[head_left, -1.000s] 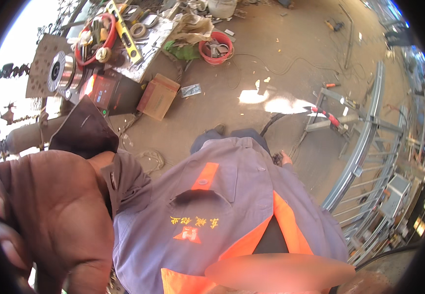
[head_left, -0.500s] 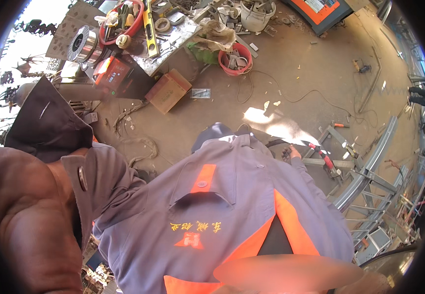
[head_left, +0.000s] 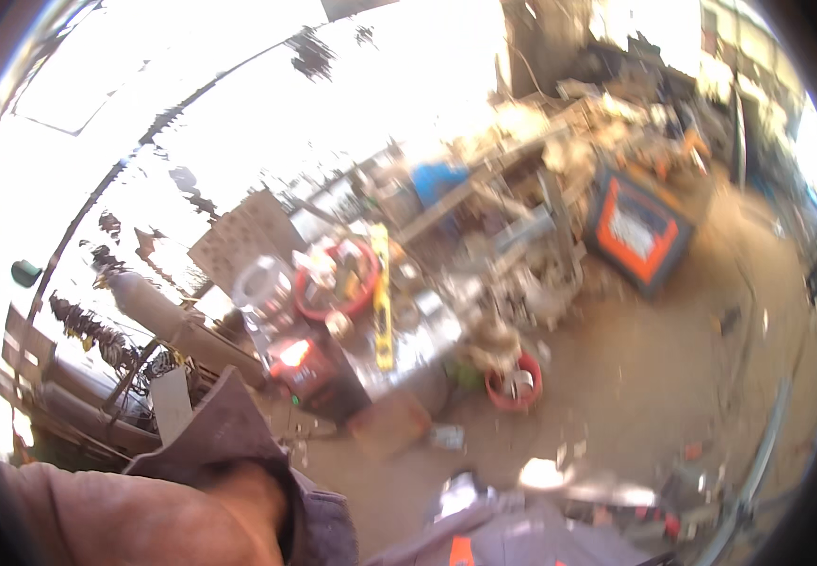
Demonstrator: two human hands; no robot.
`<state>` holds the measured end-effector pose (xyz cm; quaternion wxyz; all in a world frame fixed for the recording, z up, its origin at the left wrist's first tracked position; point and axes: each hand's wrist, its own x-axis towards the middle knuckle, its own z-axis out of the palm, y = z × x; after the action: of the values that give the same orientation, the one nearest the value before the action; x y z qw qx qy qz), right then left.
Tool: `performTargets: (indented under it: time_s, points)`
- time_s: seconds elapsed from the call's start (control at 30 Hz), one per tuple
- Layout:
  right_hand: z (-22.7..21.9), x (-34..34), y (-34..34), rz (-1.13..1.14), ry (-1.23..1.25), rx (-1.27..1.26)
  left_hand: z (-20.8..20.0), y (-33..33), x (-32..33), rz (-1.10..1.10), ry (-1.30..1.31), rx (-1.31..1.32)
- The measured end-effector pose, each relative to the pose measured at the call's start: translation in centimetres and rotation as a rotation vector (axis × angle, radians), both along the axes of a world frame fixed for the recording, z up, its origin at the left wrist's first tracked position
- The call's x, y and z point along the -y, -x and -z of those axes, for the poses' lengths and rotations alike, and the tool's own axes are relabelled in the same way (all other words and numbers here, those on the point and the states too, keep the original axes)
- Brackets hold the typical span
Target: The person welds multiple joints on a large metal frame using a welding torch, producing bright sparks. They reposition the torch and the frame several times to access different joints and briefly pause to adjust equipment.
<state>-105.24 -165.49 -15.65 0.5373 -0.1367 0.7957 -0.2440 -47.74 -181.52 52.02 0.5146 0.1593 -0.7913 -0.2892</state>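
Observation:
Close to the camera at the lower left is my raised left hand [head_left: 144, 514], very large in view. Its fingers lie outside the picture, so I cannot tell what they hold or touch. Around that wrist the grey-purple cuff [head_left: 224, 424] gapes wide. The front of my jacket [head_left: 521, 538], with an orange strip, shows at the lower edge. My right hand is lost in motion blur beyond the jacket, and its fingers cannot be made out. A small red part [head_left: 671, 524], seemingly of a hand tool, shows as a smear on that side.
A cluttered bench holds a red basin [head_left: 372, 292], a yellow level [head_left: 383, 307] and a wire spool [head_left: 262, 281]. Below are a red-black machine [head_left: 319, 377], a cardboard box [head_left: 389, 424] and a red bucket [head_left: 526, 382]. A gas cylinder [head_left: 144, 300] leans left; metal rails [head_left: 757, 472] stand right.
The view has swung up and toward the far left, blurring everything. Bench, bucket and jacket now appear lower. My left hand stays close to the camera; my right hand has become smeared.

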Motion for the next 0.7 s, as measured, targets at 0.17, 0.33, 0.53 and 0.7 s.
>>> performTargets:
  time_s: [0.17, 0.33, 0.53, 0.7]
  points:
    - [-3.2, 13.2, 0.1, 0.039, 0.165, -0.017, 1.8, -1.1, 2.5, 0.057, 0.006, -0.085]
    - [1.9, -1.5, -8.1, 0.258, 0.177, 0.066, 0.1, -4.5, 7.2, 0.108, 0.121, -0.016]
    - [0.3, -8.0, -14.0, 0.767, 0.030, 0.318, -0.3, -4.1, 9.7, 0.193, 0.155, -0.099]
    - [-0.1, -13.6, -17.2, 0.745, -0.104, 0.096, -0.3, -0.4, 12.7, 0.305, 0.123, -0.130]
